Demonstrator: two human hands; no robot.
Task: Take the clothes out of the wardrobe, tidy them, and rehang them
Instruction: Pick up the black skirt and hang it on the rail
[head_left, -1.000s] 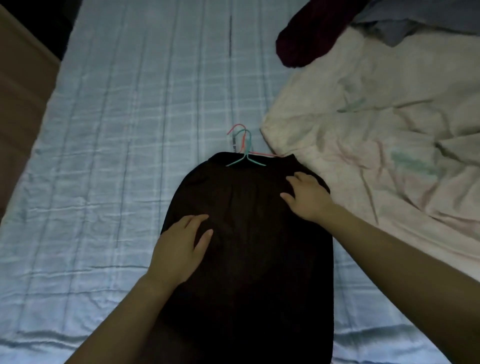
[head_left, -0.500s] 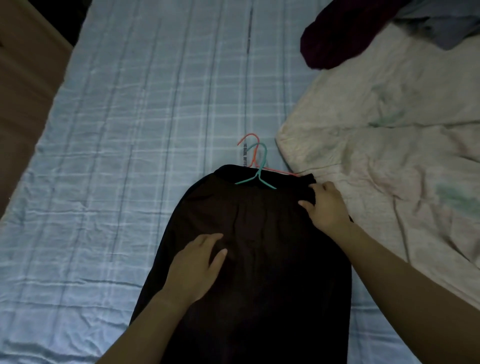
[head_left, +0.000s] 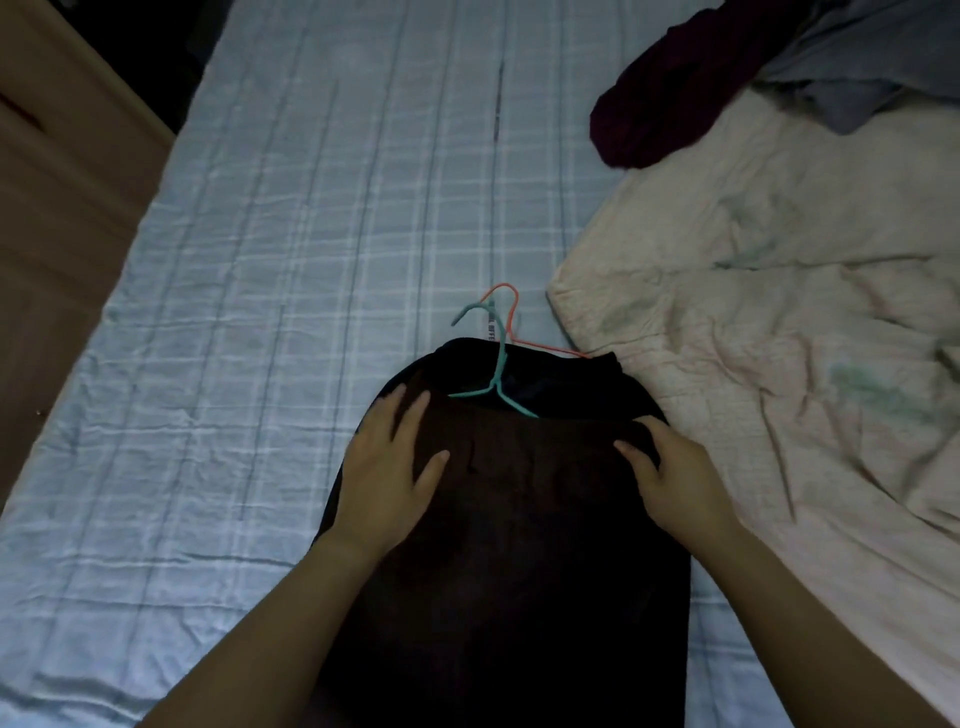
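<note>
A black garment (head_left: 524, 545) lies flat on the bed, its top end pointing away from me. A teal hanger (head_left: 493, 374) sticks out of that top end, and an orange hanger (head_left: 511, 317) lies just behind it. My left hand (head_left: 387, 475) rests flat on the garment's upper left part, fingers spread. My right hand (head_left: 670, 473) lies on the upper right part near the top edge, with its fingers bent over the cloth there.
The bed has a light blue checked sheet (head_left: 291, 249). A crumpled cream quilt (head_left: 779, 322) covers its right side. A dark maroon garment (head_left: 660, 104) and a grey garment (head_left: 852, 67) lie at the far right. Wooden furniture (head_left: 62, 197) borders the bed on the left.
My left hand has slid up the garment from its middle to the upper left. My right hand stays near the top right edge. More of the teal hanger shows.
</note>
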